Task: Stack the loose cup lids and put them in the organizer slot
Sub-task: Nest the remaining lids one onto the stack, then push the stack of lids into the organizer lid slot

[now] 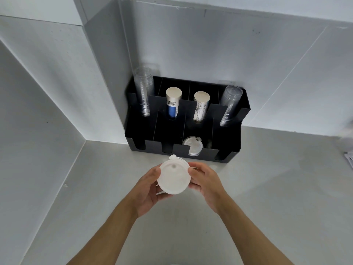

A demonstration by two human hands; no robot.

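A stack of white translucent cup lids (173,176) is held between both hands above the counter, just in front of the black organizer (227,155). My left hand (148,190) cups the stack from the left and underneath. My right hand (205,180) presses its right edge with fingertips. More lids (192,145) sit in the organizer's third front slot from the left.
The organizer's back slots hold two stacks of clear plastic cups (144,90) (230,104) and two stacks of paper cups (172,102) (200,107). It stands in the corner against grey wall panels. Some white objects (348,150) lie at the right edge of the counter.
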